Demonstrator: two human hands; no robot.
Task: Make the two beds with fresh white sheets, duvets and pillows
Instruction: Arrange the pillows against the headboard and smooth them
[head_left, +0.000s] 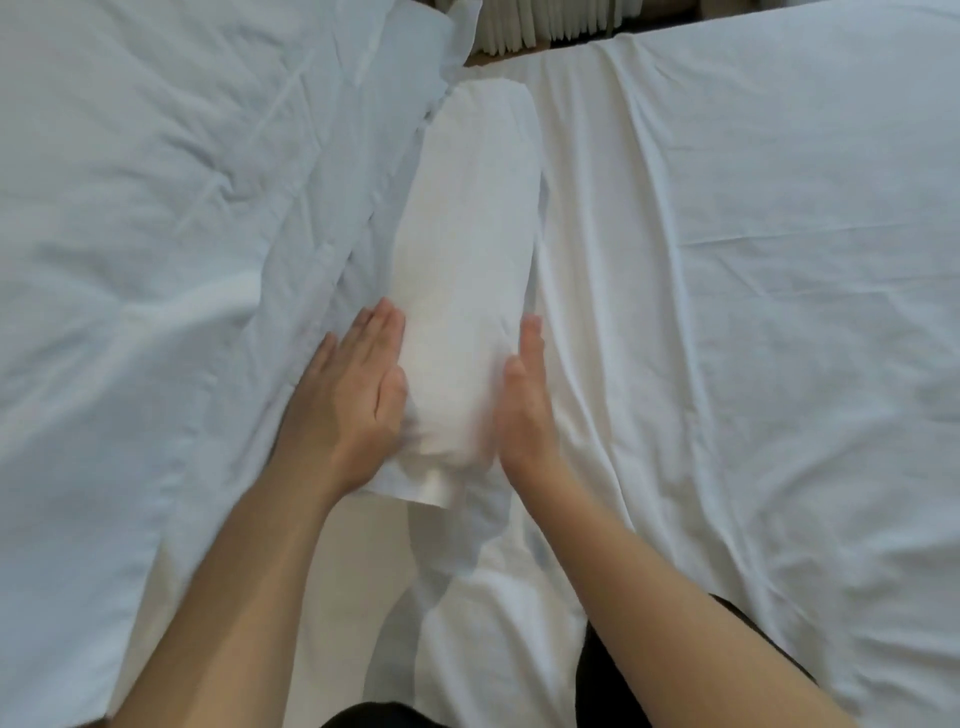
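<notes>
Straight fingers (376, 332) of the left hand (348, 395) lie flat against one long side of a white bundle (467, 260). The right hand (524, 410), edge-on with straight fingers, presses the other side. Neither hand grips.

The bundle lies between a crumpled duvet (156, 182) and a spread sheet (753, 260). The sheet looks laid, the duvet is unsmoothed and no pillows show, so I judge much is left. There is open room to the right, while the duvet's edge crowds the left.

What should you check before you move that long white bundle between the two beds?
1. Left hand flat against the bundle: ok.
2. Right hand flat against its other side: ok.
3. Bundle's near end tidy: not ok, a flap sticks out.
4. Sheet on the right smooth: ok.
5. Bedding on the left smooth: not ok, crumpled.
</notes>
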